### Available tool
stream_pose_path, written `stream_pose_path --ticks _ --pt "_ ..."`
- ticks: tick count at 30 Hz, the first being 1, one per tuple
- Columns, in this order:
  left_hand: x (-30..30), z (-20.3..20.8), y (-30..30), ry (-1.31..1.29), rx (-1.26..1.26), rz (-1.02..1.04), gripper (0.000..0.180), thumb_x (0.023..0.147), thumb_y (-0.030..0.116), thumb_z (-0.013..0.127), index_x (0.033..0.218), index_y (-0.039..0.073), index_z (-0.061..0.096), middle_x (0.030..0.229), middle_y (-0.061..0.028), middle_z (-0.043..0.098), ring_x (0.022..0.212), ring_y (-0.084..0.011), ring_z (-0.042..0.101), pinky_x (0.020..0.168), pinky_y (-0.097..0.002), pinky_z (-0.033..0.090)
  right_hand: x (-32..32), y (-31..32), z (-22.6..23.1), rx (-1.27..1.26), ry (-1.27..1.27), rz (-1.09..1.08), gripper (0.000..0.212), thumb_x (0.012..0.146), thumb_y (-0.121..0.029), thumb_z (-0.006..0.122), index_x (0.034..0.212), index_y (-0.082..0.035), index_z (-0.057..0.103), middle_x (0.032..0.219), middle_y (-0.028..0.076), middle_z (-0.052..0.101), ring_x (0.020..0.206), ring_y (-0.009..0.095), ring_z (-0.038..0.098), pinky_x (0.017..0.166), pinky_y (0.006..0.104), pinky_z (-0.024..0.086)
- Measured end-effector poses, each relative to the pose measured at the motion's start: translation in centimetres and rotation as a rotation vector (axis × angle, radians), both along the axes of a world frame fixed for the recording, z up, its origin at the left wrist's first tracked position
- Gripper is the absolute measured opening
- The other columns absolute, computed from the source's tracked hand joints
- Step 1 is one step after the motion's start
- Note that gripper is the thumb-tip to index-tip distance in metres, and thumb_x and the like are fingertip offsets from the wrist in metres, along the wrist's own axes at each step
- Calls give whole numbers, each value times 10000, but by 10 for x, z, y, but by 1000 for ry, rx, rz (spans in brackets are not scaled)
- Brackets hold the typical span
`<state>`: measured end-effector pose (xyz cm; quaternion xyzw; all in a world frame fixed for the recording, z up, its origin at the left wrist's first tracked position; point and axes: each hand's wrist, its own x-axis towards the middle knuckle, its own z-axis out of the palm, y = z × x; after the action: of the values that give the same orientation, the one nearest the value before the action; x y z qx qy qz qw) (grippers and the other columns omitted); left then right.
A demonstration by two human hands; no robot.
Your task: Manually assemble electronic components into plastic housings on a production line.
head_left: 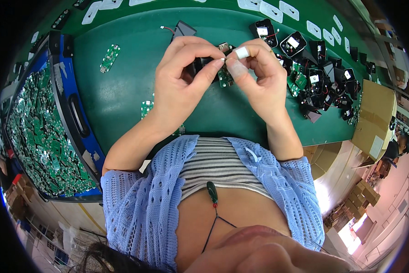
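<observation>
- Green bench (127,91), my remote view.
- Left hand (173,79), right hand (266,88): tips together, opposed probably for steadiness; I cannot tell what's pinched.
- Circuit board (224,79) just beneath, twelve o'clock.
- Black housings (316,84) two o'clock, presumably for reach.

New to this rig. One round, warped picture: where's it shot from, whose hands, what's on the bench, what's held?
No robot: a person's left hand and right hand, seen from above by a fisheye camera on their head, so straight edges bend; picture left is their left. On the green table lie a loose circuit board at left and a cluster of black housings at right. Far left is a blue-and-black bin full of boards. The fingertips meet over a partly hidden green board; what exactly they pinch is too small to tell.
</observation>
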<state>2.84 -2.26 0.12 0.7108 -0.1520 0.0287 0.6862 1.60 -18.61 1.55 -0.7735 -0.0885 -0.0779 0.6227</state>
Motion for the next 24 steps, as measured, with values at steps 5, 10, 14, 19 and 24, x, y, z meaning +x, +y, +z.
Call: stream_pose_path --ticks 5,10,14,19,24 --pt "3 15 7 495 -179 -158 164 836 62 656 996 48 620 972 -34 561 680 -79 586 481 -181 434 3 2 0 -353 -387 -74 178 732 14 715 879 -1 617 838 89 562 655 166 563 541 265 465" --pt "-1 14 4 549 -232 -195 287 860 63 630 1131 21 544 914 -64 596 627 -111 595 459 -193 397 8 2 -4 -340 -429 -32 184 729 29 708 888 4 617 846 106 569 670 188 578 550 260 484" --pt "-1 14 3 598 -183 -136 328 843 67 648 1150 24 540 860 -51 611 626 -95 585 467 -194 398 9 1 -3 -238 -338 -11 174 737 36 701 884 11 612 851 95 570 676 144 581 528 236 491" --pt "1 15 9 511 -98 -40 325 811 49 660 1120 27 561 903 -33 585 664 -71 566 504 -187 415 10 -3 1 -353 -405 -4 211 705 18 724 876 1 601 860 92 570 680 150 577 516 243 489" --pt "0 13 11 301 29 26 328 818 1 638 1133 20 551 907 -25 609 670 -58 555 547 -182 439 11 -7 4 -569 -533 24 270 648 23 736 873 -8 590 847 103 558 706 238 579 549 302 491"
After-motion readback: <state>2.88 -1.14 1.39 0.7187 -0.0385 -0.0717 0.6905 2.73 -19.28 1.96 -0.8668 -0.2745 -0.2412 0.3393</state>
